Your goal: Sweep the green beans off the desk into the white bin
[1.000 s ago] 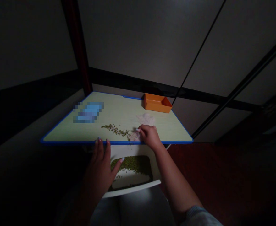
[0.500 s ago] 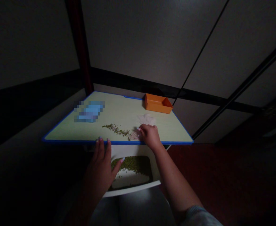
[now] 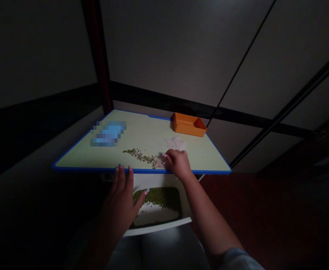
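Just past right hand [image 3: 178,163], pale pile [image 3: 175,143], then orange box [image 3: 190,129]

My blue-edged tabletop [image 3: 142,133] carries an orange open-topped box [image 3: 189,130] back right, a pixelated blue item [image 3: 110,134] left, small green beans [image 3: 147,159] and pale grains [image 3: 175,143] nearer me.

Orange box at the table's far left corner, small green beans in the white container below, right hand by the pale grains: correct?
Not quite: the head view shows the orange box at the far right corner of the table, not far left. The rest stands: small green beans in the white container, right hand by pale grains.
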### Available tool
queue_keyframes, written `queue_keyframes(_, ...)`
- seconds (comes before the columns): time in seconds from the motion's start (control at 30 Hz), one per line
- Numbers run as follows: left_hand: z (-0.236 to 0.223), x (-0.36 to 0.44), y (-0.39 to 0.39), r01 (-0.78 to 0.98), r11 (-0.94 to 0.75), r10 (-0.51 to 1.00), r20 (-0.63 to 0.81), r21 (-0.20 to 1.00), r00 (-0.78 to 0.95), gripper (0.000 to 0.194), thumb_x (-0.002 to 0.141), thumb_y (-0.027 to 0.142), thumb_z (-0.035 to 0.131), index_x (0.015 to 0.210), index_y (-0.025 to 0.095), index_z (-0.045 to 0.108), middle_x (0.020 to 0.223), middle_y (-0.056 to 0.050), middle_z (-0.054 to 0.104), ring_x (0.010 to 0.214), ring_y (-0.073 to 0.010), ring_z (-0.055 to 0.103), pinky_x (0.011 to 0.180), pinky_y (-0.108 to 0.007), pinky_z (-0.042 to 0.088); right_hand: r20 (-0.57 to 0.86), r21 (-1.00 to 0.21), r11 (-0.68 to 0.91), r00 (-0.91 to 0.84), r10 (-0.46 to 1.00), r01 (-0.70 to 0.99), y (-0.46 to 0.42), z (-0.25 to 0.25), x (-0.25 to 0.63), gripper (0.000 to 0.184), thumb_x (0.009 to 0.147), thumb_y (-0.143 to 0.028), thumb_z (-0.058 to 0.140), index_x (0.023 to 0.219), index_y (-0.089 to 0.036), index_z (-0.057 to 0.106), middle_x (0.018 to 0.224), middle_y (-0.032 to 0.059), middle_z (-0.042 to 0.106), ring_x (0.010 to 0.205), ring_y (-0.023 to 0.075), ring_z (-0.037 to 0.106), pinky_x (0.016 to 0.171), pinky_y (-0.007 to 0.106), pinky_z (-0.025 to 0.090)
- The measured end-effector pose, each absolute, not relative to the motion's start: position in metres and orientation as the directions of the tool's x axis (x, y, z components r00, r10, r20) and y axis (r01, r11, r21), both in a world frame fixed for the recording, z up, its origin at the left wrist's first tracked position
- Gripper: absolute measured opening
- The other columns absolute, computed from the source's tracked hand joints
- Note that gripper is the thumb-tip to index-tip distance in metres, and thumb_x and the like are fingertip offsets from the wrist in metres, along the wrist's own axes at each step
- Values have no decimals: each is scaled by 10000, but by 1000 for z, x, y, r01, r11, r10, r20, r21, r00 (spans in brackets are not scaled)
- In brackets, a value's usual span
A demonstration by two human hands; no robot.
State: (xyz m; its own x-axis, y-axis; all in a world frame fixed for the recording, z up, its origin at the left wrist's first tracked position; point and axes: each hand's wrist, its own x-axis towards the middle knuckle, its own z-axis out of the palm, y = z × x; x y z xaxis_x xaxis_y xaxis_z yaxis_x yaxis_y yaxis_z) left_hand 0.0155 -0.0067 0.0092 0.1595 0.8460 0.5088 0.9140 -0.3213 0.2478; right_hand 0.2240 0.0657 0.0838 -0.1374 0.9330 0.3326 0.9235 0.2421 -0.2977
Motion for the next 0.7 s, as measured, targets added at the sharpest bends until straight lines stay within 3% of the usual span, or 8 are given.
queue_keyframes(0.7,10,15,-8,916,-319,848,504,243,162,830,802,547,452,1434,79,187,1532,-274,144,1429,-374,129,1066,-532,355,340,-366,290,-163,926,884,65,82,225,179,928,-274,488,891,-193,644,835,30,701,822,161,599,816,276,296)
